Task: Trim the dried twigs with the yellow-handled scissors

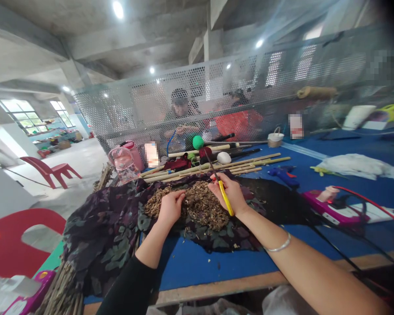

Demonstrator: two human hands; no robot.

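Note:
A heap of brown, dried, curled plant bits [205, 208] lies on a dark floral cloth [101, 227] spread over the blue table. At the heap's left side is my left hand [170, 206], thumb and fingers pinched together; whatever is between them is too small to make out. My right hand [231, 192] is over the heap's right edge, closed around a yellow-handled tool [226, 199]. Its thin dark end points up and away from me, and I cannot tell its exact kind.
Bamboo sticks [262, 162], a green ball [198, 141] and a white ball [223, 158] lie beyond the cloth. A blue glue gun [284, 176] and a magenta power strip [331, 210] with cords are at right. Behind stands a perforated metal screen [128, 109], people beyond it.

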